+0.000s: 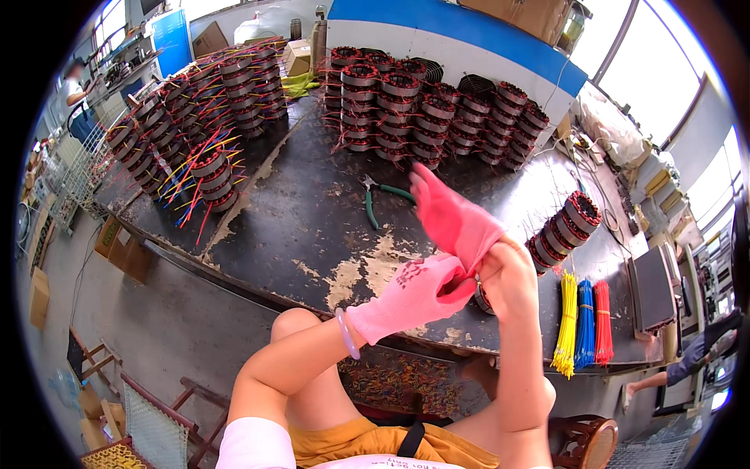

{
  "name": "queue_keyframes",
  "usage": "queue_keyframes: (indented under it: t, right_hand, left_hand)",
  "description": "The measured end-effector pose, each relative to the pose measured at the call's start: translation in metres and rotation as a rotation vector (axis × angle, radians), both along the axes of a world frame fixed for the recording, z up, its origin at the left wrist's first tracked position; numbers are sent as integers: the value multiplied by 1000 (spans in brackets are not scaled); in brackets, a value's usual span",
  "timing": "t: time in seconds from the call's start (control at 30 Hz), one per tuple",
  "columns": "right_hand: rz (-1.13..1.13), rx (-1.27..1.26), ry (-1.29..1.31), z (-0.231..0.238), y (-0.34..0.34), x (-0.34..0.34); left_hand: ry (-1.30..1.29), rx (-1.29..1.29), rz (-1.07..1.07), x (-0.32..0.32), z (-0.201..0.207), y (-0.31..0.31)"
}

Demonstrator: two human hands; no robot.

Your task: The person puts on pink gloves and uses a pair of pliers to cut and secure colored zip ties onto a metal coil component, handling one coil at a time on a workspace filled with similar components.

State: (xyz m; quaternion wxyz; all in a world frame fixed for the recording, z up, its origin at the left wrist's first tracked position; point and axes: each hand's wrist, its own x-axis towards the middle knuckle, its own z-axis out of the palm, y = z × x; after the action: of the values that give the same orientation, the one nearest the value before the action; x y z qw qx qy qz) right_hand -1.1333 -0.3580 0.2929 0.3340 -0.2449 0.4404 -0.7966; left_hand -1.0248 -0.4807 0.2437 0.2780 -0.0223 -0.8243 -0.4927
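Note:
My left hand (418,295), in a pink knitted glove with a purple bangle at its wrist, pinches the cuff of a second pink glove (457,215). That glove covers part of my right hand (508,273), whose palm and wrist are bare. The glove hides the right fingers, and its finger end, slightly blurred, points up and to the left. Green-handled pliers (373,197) lie on the dark worktable (289,227) just beyond my hands. Partly hidden behind my right hand is a stack of wound motor stators (564,230).
Tall stacks of stators with red windings (394,102) line the far side. At the left, more stators (211,176) trail coloured wires. Yellow (567,324), blue (585,324) and red (602,322) wire bundles lie front right. Two people are in the background, one far left, one far right.

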Motion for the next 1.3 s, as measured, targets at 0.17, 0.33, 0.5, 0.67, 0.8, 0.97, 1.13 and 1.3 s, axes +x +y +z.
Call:
queue_keyframes:
  t: [0.17, 0.33, 0.5, 0.67, 0.8, 0.97, 1.13, 1.3]
  right_hand:
    - [-317, 253, 716, -57, -18, -21]
    - [-176, 259, 448, -67, -16, -52]
    - [62, -264, -244, -7, -15, -28]
    - [-306, -66, 231, -95, -33, -52]
    - [-127, -262, 181, -91, -51, -66]
    - [-64, -128, -47, -55, -90, -70]
    - [21, -159, -25, -72, -74, -82]
    - [44, -238, -97, -47, -82, -69]
  left_hand:
    - [1, -226, -5, -7, 4, -4]
    - [238, -610, -10, -9, -20, 6]
    - [220, -464, -131, -16, -21, 10]
    - [319, -491, -145, -13, -4, 23]
    - [275, -527, -154, -13, -6, 18]
    - [214, -520, -211, -20, -12, 20]
    - [150, -518, -246, -16, -12, 22]
    - [66, -446, -289, -16, -16, 13]
